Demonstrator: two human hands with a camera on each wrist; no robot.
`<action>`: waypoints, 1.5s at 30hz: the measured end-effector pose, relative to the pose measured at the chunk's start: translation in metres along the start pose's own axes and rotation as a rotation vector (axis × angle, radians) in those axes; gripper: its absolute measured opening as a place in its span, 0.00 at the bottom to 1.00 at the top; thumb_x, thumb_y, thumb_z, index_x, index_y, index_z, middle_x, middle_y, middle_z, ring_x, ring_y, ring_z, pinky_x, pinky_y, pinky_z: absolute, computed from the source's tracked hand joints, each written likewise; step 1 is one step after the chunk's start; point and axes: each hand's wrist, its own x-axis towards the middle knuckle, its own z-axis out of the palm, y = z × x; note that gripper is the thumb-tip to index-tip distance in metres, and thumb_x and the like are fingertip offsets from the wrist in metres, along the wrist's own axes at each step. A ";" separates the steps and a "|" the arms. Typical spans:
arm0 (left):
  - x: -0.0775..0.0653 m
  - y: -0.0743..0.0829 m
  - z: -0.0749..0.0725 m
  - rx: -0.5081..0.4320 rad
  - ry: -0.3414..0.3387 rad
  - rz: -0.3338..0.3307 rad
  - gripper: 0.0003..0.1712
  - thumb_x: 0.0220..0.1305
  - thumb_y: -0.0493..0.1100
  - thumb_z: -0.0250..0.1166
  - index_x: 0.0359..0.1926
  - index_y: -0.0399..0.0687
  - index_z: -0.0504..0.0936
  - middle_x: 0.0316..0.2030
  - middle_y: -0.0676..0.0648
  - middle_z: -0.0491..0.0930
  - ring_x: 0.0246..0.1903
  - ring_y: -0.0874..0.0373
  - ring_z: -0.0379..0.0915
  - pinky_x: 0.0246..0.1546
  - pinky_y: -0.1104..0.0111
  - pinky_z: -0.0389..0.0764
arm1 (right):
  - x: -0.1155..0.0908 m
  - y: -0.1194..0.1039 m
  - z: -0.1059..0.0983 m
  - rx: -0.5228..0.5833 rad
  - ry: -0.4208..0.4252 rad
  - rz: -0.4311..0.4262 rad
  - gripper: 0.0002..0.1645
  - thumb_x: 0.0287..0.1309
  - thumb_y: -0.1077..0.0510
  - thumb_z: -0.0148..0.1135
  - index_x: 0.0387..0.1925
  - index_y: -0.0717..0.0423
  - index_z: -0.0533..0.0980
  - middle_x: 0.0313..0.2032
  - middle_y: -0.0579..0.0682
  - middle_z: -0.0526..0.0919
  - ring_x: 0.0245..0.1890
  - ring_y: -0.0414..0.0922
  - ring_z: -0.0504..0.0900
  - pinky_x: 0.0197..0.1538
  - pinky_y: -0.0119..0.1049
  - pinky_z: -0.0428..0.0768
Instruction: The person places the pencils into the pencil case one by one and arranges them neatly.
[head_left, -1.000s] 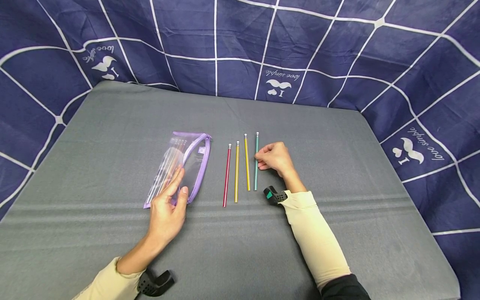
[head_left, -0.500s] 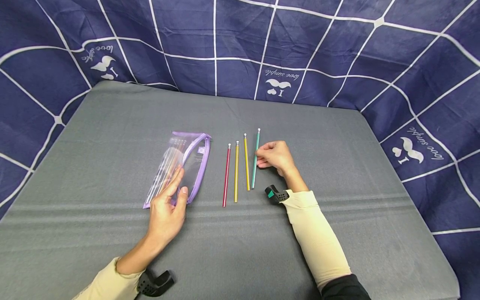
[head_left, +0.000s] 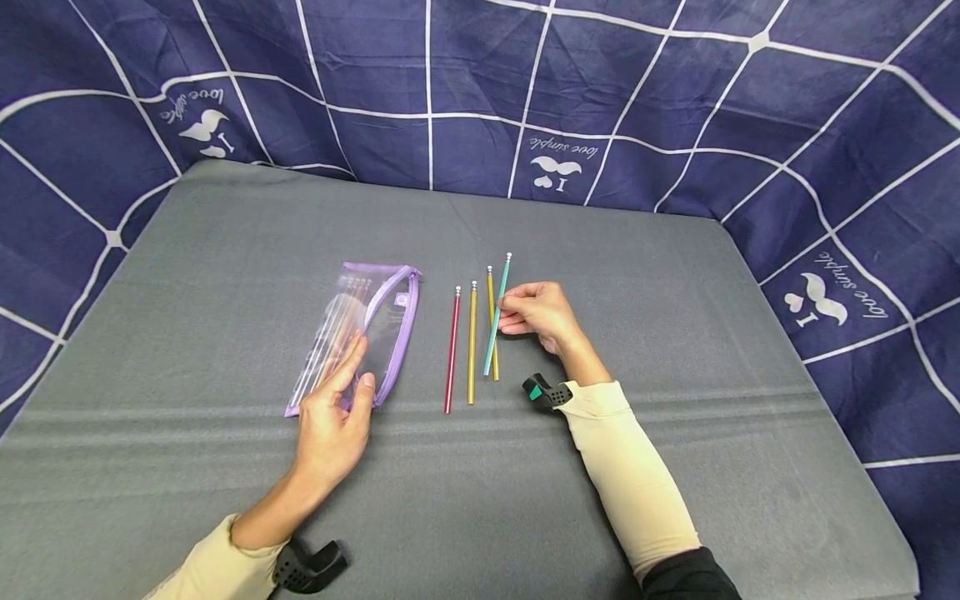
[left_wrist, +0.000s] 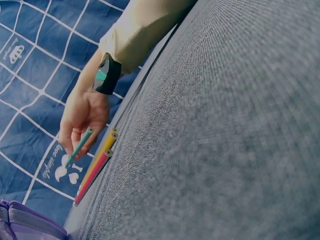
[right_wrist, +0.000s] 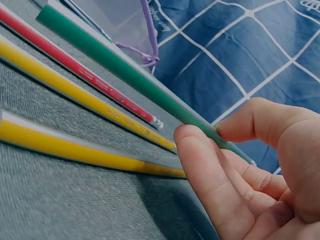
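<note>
Pencil [head_left: 495, 327], green: was pinched in the right hand [head_left: 542, 315], slanting above 1 yellow pencil [head_left: 492, 298]; long axis ran near-to-far. Pouch [head_left: 386, 333] lay leftward, under the straight-fingered left hand [head_left: 333, 421].

Head view: lighting was even; glare marked the pouch [head_left: 348, 315]. Left wrist view: the near tabletop [left_wrist: 235, 150] was blurred. Right wrist view: shadow was visible.

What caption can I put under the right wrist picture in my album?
A right hand pinches a green pencil above gray cloth where a red pencil and two yellow pencils lie.
</note>
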 end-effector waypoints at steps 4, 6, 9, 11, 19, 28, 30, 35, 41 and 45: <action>0.000 0.000 0.000 -0.001 0.001 0.003 0.26 0.61 0.21 0.57 0.62 0.26 0.73 0.63 0.32 0.71 0.66 0.60 0.63 0.68 0.72 0.61 | 0.000 0.001 0.003 0.031 -0.007 -0.002 0.05 0.57 0.75 0.58 0.36 0.70 0.76 0.21 0.53 0.84 0.19 0.43 0.85 0.27 0.33 0.86; 0.000 0.000 0.000 0.002 0.002 0.003 0.26 0.61 0.21 0.58 0.62 0.26 0.73 0.63 0.32 0.71 0.66 0.60 0.63 0.68 0.73 0.61 | 0.000 0.001 0.004 0.037 -0.010 -0.004 0.05 0.57 0.75 0.58 0.36 0.71 0.76 0.21 0.53 0.84 0.19 0.43 0.85 0.28 0.33 0.86; 0.000 0.000 0.000 0.009 0.004 0.002 0.26 0.61 0.21 0.58 0.62 0.26 0.73 0.63 0.33 0.71 0.66 0.60 0.63 0.68 0.73 0.61 | 0.001 0.001 0.007 0.046 -0.012 0.000 0.05 0.57 0.75 0.58 0.36 0.70 0.76 0.21 0.54 0.84 0.19 0.43 0.85 0.28 0.34 0.86; 0.000 0.000 0.000 0.011 0.005 0.001 0.26 0.61 0.21 0.58 0.61 0.26 0.73 0.63 0.33 0.71 0.66 0.60 0.63 0.68 0.73 0.61 | 0.001 0.002 0.009 0.054 -0.015 0.006 0.05 0.56 0.75 0.58 0.35 0.70 0.76 0.20 0.54 0.84 0.19 0.44 0.85 0.28 0.34 0.86; 0.000 0.000 0.001 0.010 0.005 0.002 0.26 0.61 0.21 0.58 0.61 0.26 0.74 0.62 0.32 0.71 0.66 0.61 0.63 0.68 0.73 0.61 | 0.001 0.004 0.023 0.109 -0.071 0.023 0.04 0.57 0.75 0.58 0.33 0.68 0.77 0.20 0.55 0.84 0.19 0.44 0.85 0.27 0.32 0.85; 0.001 0.000 0.001 0.011 0.006 -0.003 0.25 0.61 0.21 0.58 0.61 0.26 0.74 0.62 0.32 0.72 0.66 0.63 0.63 0.67 0.74 0.62 | 0.004 0.004 0.039 0.160 -0.095 0.032 0.05 0.57 0.76 0.58 0.35 0.68 0.77 0.21 0.56 0.84 0.19 0.44 0.85 0.27 0.33 0.85; 0.001 0.000 0.001 0.015 0.005 -0.006 0.25 0.61 0.21 0.58 0.61 0.26 0.74 0.62 0.33 0.72 0.66 0.64 0.63 0.67 0.74 0.62 | 0.004 0.004 0.043 0.174 -0.098 0.030 0.06 0.57 0.77 0.58 0.34 0.68 0.77 0.21 0.56 0.84 0.19 0.44 0.85 0.27 0.32 0.85; 0.001 0.000 0.001 0.012 0.000 -0.010 0.25 0.61 0.21 0.58 0.61 0.26 0.74 0.62 0.33 0.72 0.66 0.63 0.63 0.67 0.74 0.62 | 0.006 0.005 0.053 0.214 -0.100 0.017 0.07 0.57 0.77 0.58 0.31 0.66 0.77 0.20 0.56 0.83 0.19 0.44 0.85 0.26 0.32 0.85; 0.001 0.000 0.001 0.005 -0.001 -0.009 0.26 0.61 0.21 0.58 0.61 0.26 0.74 0.62 0.33 0.72 0.66 0.62 0.63 0.68 0.73 0.62 | 0.007 0.005 0.067 0.257 -0.115 0.004 0.08 0.57 0.77 0.57 0.30 0.64 0.76 0.20 0.55 0.82 0.20 0.44 0.85 0.28 0.32 0.85; 0.002 0.001 0.001 0.018 0.001 -0.010 0.25 0.61 0.21 0.58 0.61 0.26 0.74 0.63 0.34 0.72 0.66 0.62 0.64 0.67 0.73 0.62 | 0.006 0.004 0.077 0.267 -0.129 0.003 0.07 0.58 0.77 0.57 0.32 0.65 0.76 0.21 0.55 0.83 0.20 0.44 0.85 0.28 0.32 0.85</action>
